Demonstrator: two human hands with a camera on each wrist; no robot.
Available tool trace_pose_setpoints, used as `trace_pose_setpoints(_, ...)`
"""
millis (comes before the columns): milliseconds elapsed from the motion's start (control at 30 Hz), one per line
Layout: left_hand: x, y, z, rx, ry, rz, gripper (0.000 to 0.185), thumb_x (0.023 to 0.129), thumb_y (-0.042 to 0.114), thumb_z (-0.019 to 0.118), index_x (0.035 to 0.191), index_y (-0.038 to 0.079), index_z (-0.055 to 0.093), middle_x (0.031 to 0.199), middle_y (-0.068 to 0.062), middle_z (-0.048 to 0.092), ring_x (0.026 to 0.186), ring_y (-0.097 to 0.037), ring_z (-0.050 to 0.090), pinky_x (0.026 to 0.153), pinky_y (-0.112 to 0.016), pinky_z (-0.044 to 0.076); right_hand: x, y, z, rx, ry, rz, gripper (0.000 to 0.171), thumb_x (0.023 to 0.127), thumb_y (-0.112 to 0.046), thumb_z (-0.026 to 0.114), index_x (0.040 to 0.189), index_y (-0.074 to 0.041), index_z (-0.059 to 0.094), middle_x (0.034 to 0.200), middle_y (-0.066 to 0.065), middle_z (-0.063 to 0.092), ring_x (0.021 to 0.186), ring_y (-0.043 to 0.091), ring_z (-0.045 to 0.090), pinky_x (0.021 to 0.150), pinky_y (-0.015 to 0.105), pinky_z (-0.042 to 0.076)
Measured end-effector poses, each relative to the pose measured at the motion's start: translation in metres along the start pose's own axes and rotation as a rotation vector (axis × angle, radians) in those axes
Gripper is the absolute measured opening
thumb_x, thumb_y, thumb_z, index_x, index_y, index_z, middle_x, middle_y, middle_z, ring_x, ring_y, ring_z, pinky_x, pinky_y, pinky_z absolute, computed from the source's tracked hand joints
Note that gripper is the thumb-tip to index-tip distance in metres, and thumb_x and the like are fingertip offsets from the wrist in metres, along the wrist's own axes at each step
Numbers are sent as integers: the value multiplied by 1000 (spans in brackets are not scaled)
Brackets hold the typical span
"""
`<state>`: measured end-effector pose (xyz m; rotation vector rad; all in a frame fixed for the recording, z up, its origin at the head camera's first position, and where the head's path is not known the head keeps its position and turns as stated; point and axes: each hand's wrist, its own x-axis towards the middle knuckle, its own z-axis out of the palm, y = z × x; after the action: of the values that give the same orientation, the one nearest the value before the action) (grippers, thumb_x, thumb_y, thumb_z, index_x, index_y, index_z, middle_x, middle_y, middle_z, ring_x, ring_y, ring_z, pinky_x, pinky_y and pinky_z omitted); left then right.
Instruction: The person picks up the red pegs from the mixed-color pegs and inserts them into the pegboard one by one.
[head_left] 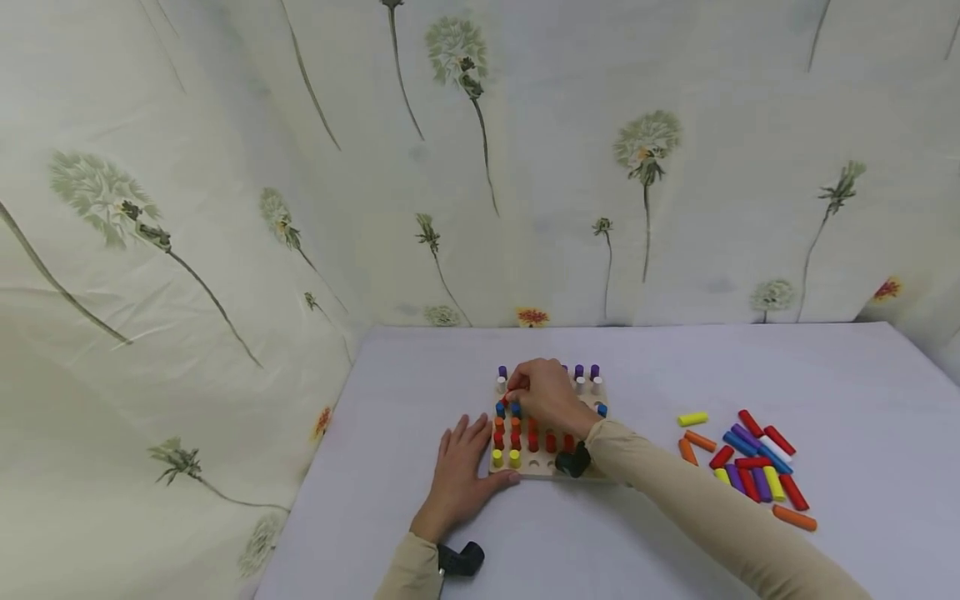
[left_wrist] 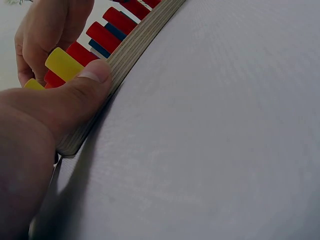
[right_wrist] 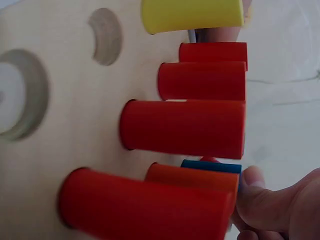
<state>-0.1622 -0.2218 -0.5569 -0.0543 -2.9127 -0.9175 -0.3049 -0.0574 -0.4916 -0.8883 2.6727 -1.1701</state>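
Note:
A pale wooden pegboard point(right_wrist: 70, 115) stands on the table with rows of coloured round pegs. My left hand point(head_left: 459, 482) rests palm down at its left front corner, fingers stretched out and thumb along the front edge, beside two yellow pegs point(head_left: 514, 458). Over the board's back left part, my right hand point(head_left: 550, 393) pinches a red peg point(head_left: 505, 401) between thumb and fingertips, just behind the blue pegs point(head_left: 500, 409). Most of that peg is hidden by the fingers. Orange pegs point(head_left: 499, 424) and red pegs point(head_left: 532, 442) fill rows nearer the front.
Loose pegs in several colours lie scattered to the right, among them a yellow one point(head_left: 692, 418) and an orange one point(head_left: 795, 517). White pegs point(head_left: 597, 386) and purple pegs point(head_left: 595, 370) line the board's back. Flower-printed cloth point(head_left: 555, 167) hangs behind the table.

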Motion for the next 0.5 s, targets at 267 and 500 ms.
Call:
trace_pose_setpoints(267,3,1,1,12,-3,-3,89,91,62,75,159,11,49,170,-8,42,163,-37,23,132,-66,13,7,-2,5,-35,6,-3,4,94,-10,81,93,-7,79,81,-3,76,71,11,63,66,26,55)
trace_pose_setpoints(500,2,-1,0,9,-4,-9,89,91,62,76,159,11,49,170,-8,42,163,-38,23,132,-66,13,10,-4,6,-110,4,13,9,94,-6,79,89,-14,79,80,-5,75,75,13,63,76,32,58)
